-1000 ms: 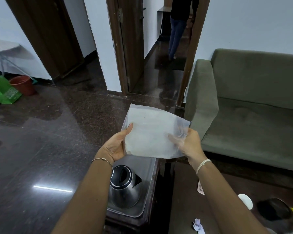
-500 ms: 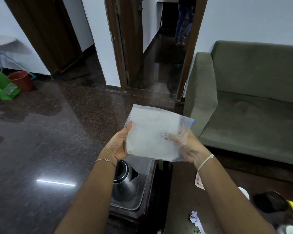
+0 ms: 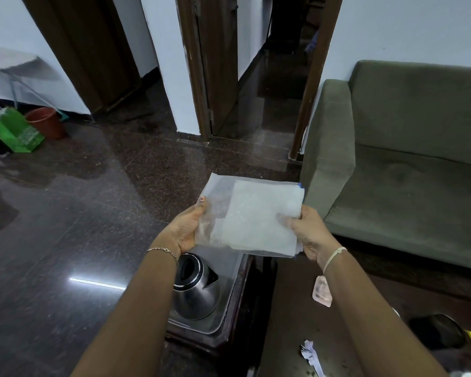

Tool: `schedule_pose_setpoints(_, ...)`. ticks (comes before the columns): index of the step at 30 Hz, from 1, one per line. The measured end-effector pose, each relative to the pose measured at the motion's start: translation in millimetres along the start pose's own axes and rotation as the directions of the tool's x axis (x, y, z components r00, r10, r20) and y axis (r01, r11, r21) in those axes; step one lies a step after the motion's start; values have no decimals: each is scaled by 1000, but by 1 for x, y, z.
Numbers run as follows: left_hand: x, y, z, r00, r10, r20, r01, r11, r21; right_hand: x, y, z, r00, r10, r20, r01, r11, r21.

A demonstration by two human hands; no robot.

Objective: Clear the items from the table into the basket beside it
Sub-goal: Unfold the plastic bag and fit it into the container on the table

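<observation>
A translucent white plastic bag (image 3: 256, 216) with a folded bubbly sheet inside is held up in front of me by both hands. My left hand (image 3: 186, 229) grips its left edge, thumb on top. My right hand (image 3: 307, 232) pinches its right edge. Below the bag sits a clear plastic basket (image 3: 218, 322) with a steel kettle (image 3: 199, 289) in it. The dark wooden table (image 3: 288, 330) lies at the lower right with a pink packet (image 3: 322, 293), a crumpled white paper (image 3: 310, 355) and a black object (image 3: 435, 331) on it.
A grey-green sofa (image 3: 408, 164) stands to the right behind the table. Polished dark floor spreads to the left, with a green bag (image 3: 14, 131) and a brown pot (image 3: 46, 121) by the far wall. An open doorway (image 3: 275, 77) is straight ahead.
The bag has been turned and folded over, so a doubled bubbly layer now shows on its right part. Both hands keep hold of its edges. The view tilted slightly down.
</observation>
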State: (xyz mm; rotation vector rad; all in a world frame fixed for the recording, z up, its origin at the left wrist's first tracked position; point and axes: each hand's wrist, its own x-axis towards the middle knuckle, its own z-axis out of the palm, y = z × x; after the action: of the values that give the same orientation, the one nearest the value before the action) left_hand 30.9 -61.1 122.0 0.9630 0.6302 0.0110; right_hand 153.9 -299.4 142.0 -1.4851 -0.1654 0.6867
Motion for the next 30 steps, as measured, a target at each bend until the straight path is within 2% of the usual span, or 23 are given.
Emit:
schedule_pose_setpoints(7,10,-1,-12,956,67,-284,-17,984,176,15,8,-21,997,29,-71,-27,999,28)
schedule_pose_setpoints(12,10,-3,-26,919,100,-382,3,965,261,23,11,-30,989,30,-145,-29,1000,7)
schedule_pose_setpoints(16,14,-8,-45,874,129,-468,26,950,310,24,11,-32,979,33,-201,-21,998,63)
schedule_pose_setpoints(24,51,-15,-82,863,70,-500,99,948,303,35,22,-1,954,169,-248,-84,944,319)
schedule_pose_setpoints(27,67,-14,-94,861,42,-506,115,954,276,41,27,13,931,206,-302,-54,894,445)
schedule_pose_setpoints(30,83,-14,-107,862,38,-505,144,937,317,47,32,28,916,214,-339,-19,868,496)
